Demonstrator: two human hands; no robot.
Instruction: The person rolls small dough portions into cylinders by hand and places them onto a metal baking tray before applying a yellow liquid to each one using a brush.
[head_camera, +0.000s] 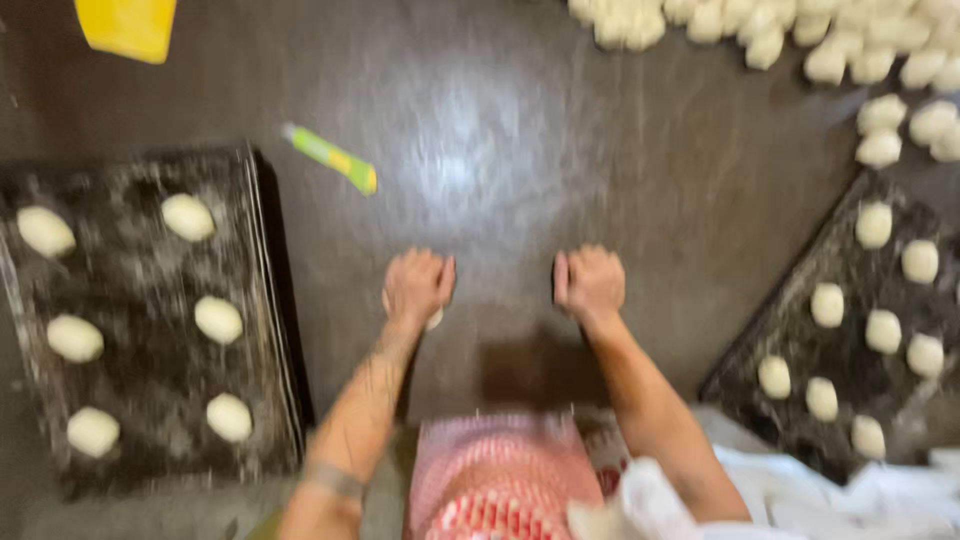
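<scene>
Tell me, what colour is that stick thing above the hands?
Green with yellow bits: the stick, head view.

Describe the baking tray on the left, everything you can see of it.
The left baking tray is a dark, rectangular metal sheet with a thin raised rim, its surface dusted with white flour. It lies flat on the dark worktop, left of the person's left hand, and nothing touches it from above. Six smooth, pale oval dough pieces sit on it in two columns of three, spaced apart. The picture is motion-blurred, so finer detail cannot be told.
</scene>
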